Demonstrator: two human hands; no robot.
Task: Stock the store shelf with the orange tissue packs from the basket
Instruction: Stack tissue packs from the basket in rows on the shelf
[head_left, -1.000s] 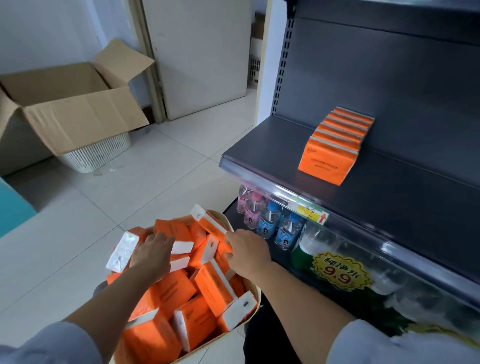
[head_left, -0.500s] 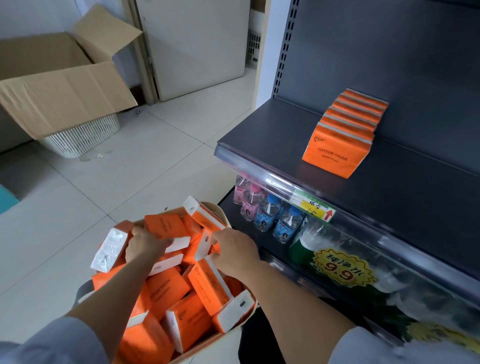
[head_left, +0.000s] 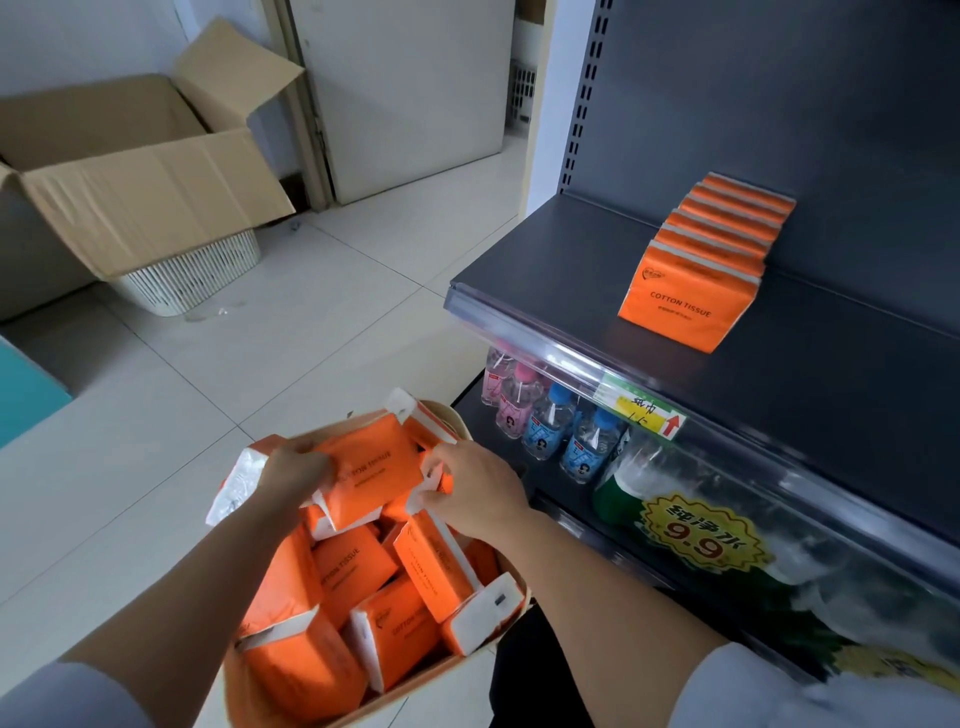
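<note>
Head view: the left hand and right hand each grip one end of a flat orange plastic-wrapped tissue pack, held just above the tan basket at near left. The pack's long axis runs left-right, with the printed face up and the lettering upside down. A row of matching packs stands on the dark grey metal shelf at far right.

One wide-angle view, worn on the person's head, looks forward and steeply down. The basket lies close beneath it; the shelf fills the right side, the floor the left, farther off.
</note>
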